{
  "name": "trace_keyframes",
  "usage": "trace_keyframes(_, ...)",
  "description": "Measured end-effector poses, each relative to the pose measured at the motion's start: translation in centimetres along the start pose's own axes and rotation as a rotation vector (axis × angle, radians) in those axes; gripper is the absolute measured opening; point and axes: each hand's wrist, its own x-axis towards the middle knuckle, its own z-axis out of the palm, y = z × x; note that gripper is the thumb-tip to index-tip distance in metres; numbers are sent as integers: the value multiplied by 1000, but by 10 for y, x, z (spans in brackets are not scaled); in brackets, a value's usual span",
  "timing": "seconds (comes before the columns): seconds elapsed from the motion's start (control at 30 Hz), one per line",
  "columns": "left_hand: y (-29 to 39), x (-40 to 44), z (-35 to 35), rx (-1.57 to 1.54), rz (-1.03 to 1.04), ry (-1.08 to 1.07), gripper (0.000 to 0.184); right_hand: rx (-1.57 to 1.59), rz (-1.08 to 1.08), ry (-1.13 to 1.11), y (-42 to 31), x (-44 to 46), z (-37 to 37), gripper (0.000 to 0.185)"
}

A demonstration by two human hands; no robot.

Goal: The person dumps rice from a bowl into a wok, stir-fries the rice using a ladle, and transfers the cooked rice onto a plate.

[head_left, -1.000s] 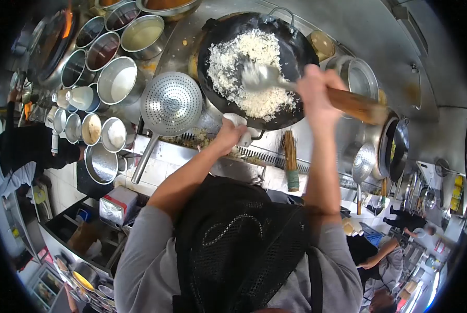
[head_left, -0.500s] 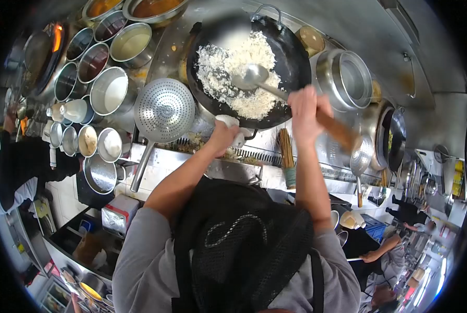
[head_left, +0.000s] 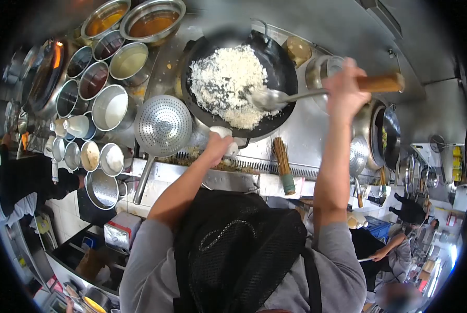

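A large black wok [head_left: 284,70] stands on the range with white rice [head_left: 225,78] spread over its left and middle. My left hand [head_left: 217,148] is closed round a folded white cloth [head_left: 221,131] at the wok's near rim, beside the lower loop handle. In my right hand [head_left: 345,93] is a ladle [head_left: 306,96], gripped near its wooden handle. The ladle's metal bowl [head_left: 269,99] is in the right side of the rice, blurred by motion.
A perforated strainer [head_left: 163,125] lies left of the wok, near several metal pots of seasonings and liquids. A bamboo brush [head_left: 282,164] lies at the range's front edge. Metal pots [head_left: 319,73] stand to the right. Other people [head_left: 400,245] are at the far right and left.
My right hand has moved up and to the right with the ladle, whose bowl has shifted toward the wok's right side. The rice has spread differently. My left hand stays at the rim.
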Motion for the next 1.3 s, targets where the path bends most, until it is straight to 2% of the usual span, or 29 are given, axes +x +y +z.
trace_keyframes(0.03, -2, 2, 0, 20, 17, 8, 56, 36, 21, 50, -11, 17, -21, 38)
trace_keyframes(0.07, -7, 8, -3, 14, 21, 13, 56, 83, -50, 64, -5, 33, -39, 40)
trace_keyframes(0.13, -16, 18, -11, 40, -35, -37, 51, -23, -110, 270, 64, 19, -17, 40)
trace_keyframes(0.17, -15, 16, -8, 40, -27, -33, 51, -15, -112, 266, 76, 6, -6, 40)
trace_keyframes(0.23, -12, 10, -2, 17, 18, 57, 44, 249, 114, 66, 85, -11, 15, 37)
trace_keyframes(0.33, -29, 23, -10, 31, 20, 19, 38, 189, 161, 7, 50, -8, 24, 34)
trace_keyframes(0.37, -26, 20, -8, 16, 37, 40, 36, 178, 116, -54, 36, 2, 17, 33)
trace_keyframes(0.4, -23, 18, -6, 11, 42, 40, 36, 87, 44, 92, 25, 12, 15, 35)
trace_keyframes(0.47, -20, 11, -4, 25, 89, 63, 35, 167, -35, 41, 4, 33, -3, 38)
trace_keyframes(0.5, -19, 11, -4, 20, 89, 68, 35, 168, -32, 35, 9, 37, -2, 38)
trace_keyframes(0.57, -23, 17, -6, 50, 41, 43, 35, 234, -167, 83, 28, 50, 5, 41)
trace_keyframes(0.6, -25, 19, -6, 49, 44, 45, 35, 123, -204, 186, 54, 46, 21, 41)
trace_keyframes(0.67, -28, 16, -6, 54, 88, 50, 35, 161, -47, 64, 103, 22, 30, 38)
trace_keyframes(0.7, -22, 23, -6, 51, 103, 57, 35, 175, -52, 54, 101, 26, 37, 38)
trace_keyframes(0.77, -34, 21, -11, 56, 59, -39, 62, 181, 91, -142, 85, 13, 33, 37)
trace_keyframes(0.8, -36, 23, -12, 56, 68, -40, 62, 185, 83, -146, 73, 14, 37, 37)
trace_keyframes(0.87, -31, 22, -8, 79, 116, -4, 61, -35, 106, 1, 40, 19, 56, 41)
trace_keyframes(0.9, -29, 16, 0, 10, 145, 103, 36, -7, 7, -34, 31, 23, 57, 41)
trace_keyframes(0.93, -28, 15, -2, 4, 144, 111, 36, -6, 13, -43, 23, 26, 59, 41)
trace_keyframes(1.0, -26, 16, -9, 77, 78, -9, 56, 159, -152, 24, 15, 32, 60, 41)
trace_keyframes(1.03, -25, 16, -8, 74, 80, -3, 56, 247, -149, 33, 25, 36, 58, 40)
trace_keyframes(1.13, -32, 15, -3, 89, 83, 5, 62, 180, -78, 38, 103, 4, 68, 40)
trace_keyframes(1.17, -39, 16, 1, 52, 102, 62, 50, 184, -78, 35, 103, -4, 64, 40)
trace_keyframes(1.2, -41, 23, 3, 13, 132, 123, 39, 190, -5, -107, 100, -13, 58, 39)
trace_keyframes(1.23, -40, 25, 3, 20, 124, 111, 40, 186, 76, -234, 95, -26, 52, 39)
trace_keyframes(1.3, -44, 20, 3, 43, 123, 102, 41, 135, 103, -224, 82, -29, 49, 39)
